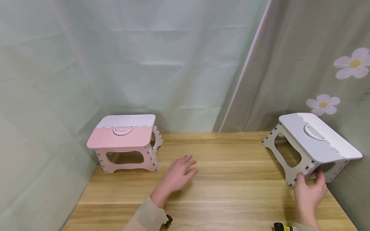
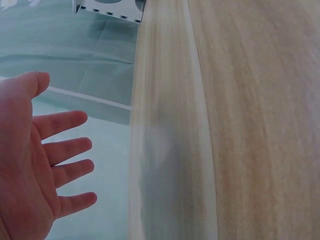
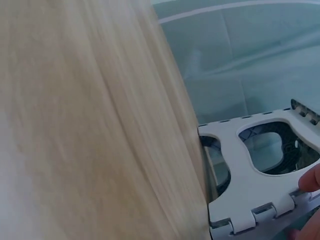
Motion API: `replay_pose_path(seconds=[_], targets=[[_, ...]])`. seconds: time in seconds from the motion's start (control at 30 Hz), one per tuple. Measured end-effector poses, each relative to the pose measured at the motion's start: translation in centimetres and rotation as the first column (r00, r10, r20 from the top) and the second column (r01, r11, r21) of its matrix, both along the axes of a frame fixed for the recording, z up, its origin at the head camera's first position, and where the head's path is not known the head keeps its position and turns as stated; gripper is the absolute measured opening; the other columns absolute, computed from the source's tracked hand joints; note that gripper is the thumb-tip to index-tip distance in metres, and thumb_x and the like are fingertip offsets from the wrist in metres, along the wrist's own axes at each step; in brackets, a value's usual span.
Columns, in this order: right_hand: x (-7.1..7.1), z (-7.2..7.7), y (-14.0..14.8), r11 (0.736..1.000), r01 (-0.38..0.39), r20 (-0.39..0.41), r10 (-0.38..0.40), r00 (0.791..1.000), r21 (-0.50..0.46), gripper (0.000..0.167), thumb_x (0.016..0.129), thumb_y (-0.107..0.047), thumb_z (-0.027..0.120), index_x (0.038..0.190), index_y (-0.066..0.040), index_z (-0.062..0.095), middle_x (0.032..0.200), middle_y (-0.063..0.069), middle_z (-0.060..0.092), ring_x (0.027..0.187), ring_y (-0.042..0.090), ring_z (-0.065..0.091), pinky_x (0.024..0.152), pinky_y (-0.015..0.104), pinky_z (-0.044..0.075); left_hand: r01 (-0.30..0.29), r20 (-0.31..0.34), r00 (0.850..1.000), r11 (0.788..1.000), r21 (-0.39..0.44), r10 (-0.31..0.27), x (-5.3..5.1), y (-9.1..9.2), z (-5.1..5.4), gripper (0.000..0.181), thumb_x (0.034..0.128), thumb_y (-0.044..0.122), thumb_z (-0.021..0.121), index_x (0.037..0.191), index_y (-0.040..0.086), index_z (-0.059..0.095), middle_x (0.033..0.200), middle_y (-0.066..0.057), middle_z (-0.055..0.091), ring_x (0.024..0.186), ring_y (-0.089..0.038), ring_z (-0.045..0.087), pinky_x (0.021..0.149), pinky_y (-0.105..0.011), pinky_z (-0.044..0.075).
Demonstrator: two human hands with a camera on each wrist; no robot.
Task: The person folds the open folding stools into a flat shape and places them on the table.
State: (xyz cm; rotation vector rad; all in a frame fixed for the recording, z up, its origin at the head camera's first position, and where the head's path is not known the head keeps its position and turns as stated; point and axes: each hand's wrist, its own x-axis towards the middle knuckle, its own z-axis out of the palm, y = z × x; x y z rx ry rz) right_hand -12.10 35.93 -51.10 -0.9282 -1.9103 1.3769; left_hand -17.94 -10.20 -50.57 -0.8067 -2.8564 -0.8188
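A grey and white folding step stool [image 1: 319, 149] stands with its legs spread at the right of the table in the head view. My right hand [image 1: 310, 196] grips its near leg corner, thumb on one side and fingers partly hidden behind. The right wrist view shows my thumb [image 3: 311, 179] against the hinged edge of the stool's pale leg panel [image 3: 242, 195]. Over the middle left of the table, my left hand [image 1: 177, 175] is held with fingers spread and nothing in them. Its palm [image 2: 20, 165] shows in the left wrist view.
A pink and white folding step stool [image 1: 107, 138] stands unfolded at the table's left, beyond my left hand. The wooden table [image 1: 228, 179] backs onto pale green curtains [image 1: 173, 64]. More fabric with white flowers [image 1: 323, 104] hangs close behind the grey stool.
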Motion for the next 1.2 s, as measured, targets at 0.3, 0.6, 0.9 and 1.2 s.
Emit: replay_pose_path(seconds=[0.3, 0.6, 0.9, 1.2], targets=[[-1.2, -0.4, -0.4, 1.000, 0.026, 0.026, -0.026, 0.999, -0.005, 0.069, 0.100, -0.028, 0.061, 0.162, -0.003, 0.042, 0.155, 0.021, 0.045, 0.149, 0.036, 0.037, 0.125, 0.036, 0.023, -0.014, -0.002, 1.000, 1.000, -0.002, 0.014, -0.1, -0.2, 0.0, 0.048, 0.1122, 0.043, 0.053, 0.142, 0.009, 0.069, 0.157, -0.017, 0.054, 0.148, -0.040, 0.045, 0.120, -0.062, 0.035], [-1.3, -0.7, 0.0, 1.000, 0.005, 0.038, -0.004, 0.999, -0.017, 0.069, 0.106, -0.039, 0.062, 0.164, -0.008, 0.040, 0.165, 0.018, 0.044, 0.150, 0.031, 0.038, 0.125, 0.041, 0.027, -0.025, -0.018, 1.000, 1.000, -0.011, 0.025, -0.2, -0.2, 0.1, 0.047, 0.1118, 0.044, 0.054, 0.140, 0.010, 0.070, 0.156, -0.016, 0.056, 0.148, -0.040, 0.046, 0.119, -0.062, 0.035], [-0.8, -0.8, 0.7, 0.997, -0.047, 0.068, 0.043, 0.997, 0.063, 0.060, 0.108, -0.042, 0.062, 0.161, -0.017, 0.049, 0.161, 0.014, 0.050, 0.146, 0.030, 0.050, 0.115, 0.037, 0.045, -0.029, -0.013, 0.999, 1.000, -0.004, 0.029, 0.1, 0.1, 0.2, 0.047, 0.1117, 0.044, 0.054, 0.140, 0.010, 0.071, 0.156, -0.015, 0.056, 0.149, -0.039, 0.045, 0.121, -0.061, 0.033], [-0.5, -1.2, 1.5, 0.991, -0.103, 0.050, 0.099, 0.994, 0.089, 0.061, 0.109, -0.037, 0.062, 0.162, -0.011, 0.047, 0.157, 0.020, 0.051, 0.139, 0.013, 0.054, 0.108, 0.019, 0.044, -0.033, 0.007, 0.999, 0.997, 0.065, 0.033, 0.5, 1.1, 0.2, 0.044, 0.1119, 0.039, 0.056, 0.141, 0.009, 0.069, 0.156, -0.014, 0.056, 0.151, -0.039, 0.043, 0.122, -0.061, 0.031]])
